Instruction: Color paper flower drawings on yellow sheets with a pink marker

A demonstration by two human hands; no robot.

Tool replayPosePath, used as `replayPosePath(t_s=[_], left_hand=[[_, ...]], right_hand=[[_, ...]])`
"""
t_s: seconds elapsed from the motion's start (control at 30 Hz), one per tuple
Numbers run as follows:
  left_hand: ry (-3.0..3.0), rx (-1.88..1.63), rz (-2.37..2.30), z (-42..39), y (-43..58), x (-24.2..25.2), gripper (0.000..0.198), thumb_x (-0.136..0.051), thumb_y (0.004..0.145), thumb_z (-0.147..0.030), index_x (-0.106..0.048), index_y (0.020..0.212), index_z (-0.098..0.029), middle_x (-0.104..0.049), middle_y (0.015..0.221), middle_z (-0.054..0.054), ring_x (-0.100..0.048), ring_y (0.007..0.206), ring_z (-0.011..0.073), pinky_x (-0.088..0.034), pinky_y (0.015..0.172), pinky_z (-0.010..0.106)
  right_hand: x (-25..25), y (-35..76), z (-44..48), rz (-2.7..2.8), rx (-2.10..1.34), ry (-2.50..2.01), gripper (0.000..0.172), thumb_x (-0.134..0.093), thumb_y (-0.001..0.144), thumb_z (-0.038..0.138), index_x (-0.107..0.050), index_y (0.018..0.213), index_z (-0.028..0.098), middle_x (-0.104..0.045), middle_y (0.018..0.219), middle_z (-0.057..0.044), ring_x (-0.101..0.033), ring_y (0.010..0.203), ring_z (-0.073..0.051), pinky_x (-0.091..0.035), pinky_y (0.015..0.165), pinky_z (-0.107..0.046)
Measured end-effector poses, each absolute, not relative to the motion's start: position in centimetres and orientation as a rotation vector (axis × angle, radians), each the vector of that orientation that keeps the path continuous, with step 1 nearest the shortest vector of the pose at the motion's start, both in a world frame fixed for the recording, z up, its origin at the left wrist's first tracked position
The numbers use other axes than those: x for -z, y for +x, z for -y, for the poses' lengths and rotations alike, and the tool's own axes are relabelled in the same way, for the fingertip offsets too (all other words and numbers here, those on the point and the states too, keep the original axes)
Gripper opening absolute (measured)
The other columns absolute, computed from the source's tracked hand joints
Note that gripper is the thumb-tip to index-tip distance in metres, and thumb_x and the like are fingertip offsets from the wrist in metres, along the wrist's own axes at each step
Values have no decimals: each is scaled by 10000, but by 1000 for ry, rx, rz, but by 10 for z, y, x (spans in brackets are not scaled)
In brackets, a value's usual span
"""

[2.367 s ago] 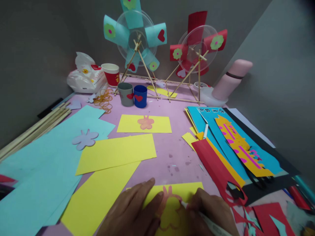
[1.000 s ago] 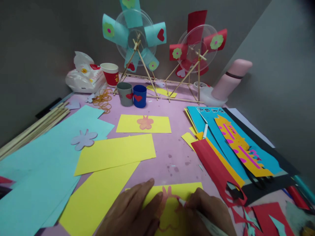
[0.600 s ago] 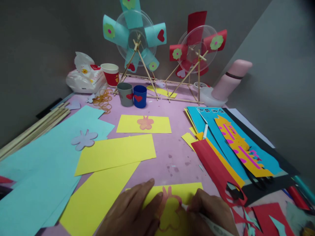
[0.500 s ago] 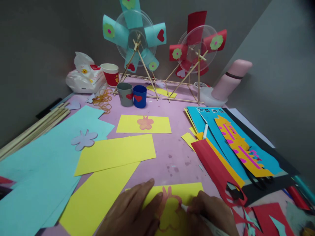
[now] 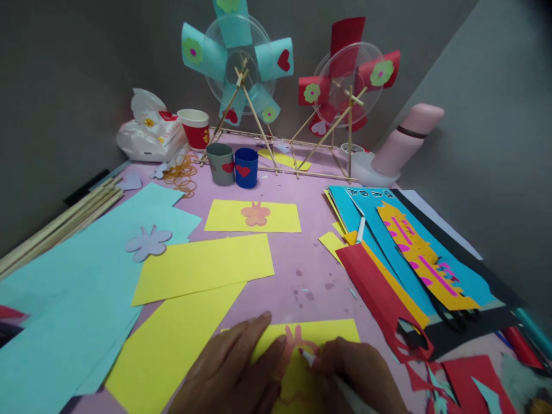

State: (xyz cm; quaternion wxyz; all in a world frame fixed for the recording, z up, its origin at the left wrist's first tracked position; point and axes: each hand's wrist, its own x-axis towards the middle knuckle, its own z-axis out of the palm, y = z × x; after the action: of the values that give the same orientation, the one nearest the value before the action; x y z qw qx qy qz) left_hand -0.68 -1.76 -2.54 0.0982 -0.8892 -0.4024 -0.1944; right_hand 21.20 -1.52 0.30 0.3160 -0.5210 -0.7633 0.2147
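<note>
My left hand (image 5: 235,368) lies flat on a yellow sheet of paper (image 5: 330,330) at the near edge, its fingers stretched out beside a pink butterfly drawing (image 5: 294,339). In my right hand (image 5: 360,371) is a white marker (image 5: 309,357), pinched with its pinkish tip on the drawing. Part of the butterfly is coloured in; its lower part shows only an outline, partly covered by my hands. Farther off, a second yellow card (image 5: 213,215) carries a filled pink butterfly (image 5: 255,214). A lilac butterfly cutout (image 5: 149,244) rests to the left on light blue paper (image 5: 86,276).
Two stick-framed pinwheels, one light blue (image 5: 239,63) and one red (image 5: 348,75), stand at the back. Near them are a grey cup (image 5: 221,165), a blue cup (image 5: 246,169) and a pink bottle (image 5: 407,139). Red paper (image 5: 379,287) and scissors (image 5: 459,316) are on the right.
My right hand has moved the marker's tip left and slightly up, from the right wing's edge toward the butterfly's middle. My left hand stays in place.
</note>
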Motion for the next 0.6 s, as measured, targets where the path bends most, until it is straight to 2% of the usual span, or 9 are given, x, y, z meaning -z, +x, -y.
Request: replayPosePath(t_s=[0.43,0.6], left_hand=[[-2636,613,1209,19,-5,22,386,-443,919,-453,-539,1246,-274,-587,1239,51,-606,1029,195,-526,822,298],[-2643,600,1198,19,-6,21,381,-452,915,-453,-550,1233,-268,-585,1246,50,-602,1035,194,-523,825,287]], right_hand=[[-18,203,10,2064,-588,-1342,149,-487,701,145,-545,572,192,-621,457,31,-601,398,-98,-392,408,-140],[-20,202,9,2068,-470,-1389,169,-467,701,164,-539,551,192,-603,426,38,-570,349,-85,-378,389,-135]])
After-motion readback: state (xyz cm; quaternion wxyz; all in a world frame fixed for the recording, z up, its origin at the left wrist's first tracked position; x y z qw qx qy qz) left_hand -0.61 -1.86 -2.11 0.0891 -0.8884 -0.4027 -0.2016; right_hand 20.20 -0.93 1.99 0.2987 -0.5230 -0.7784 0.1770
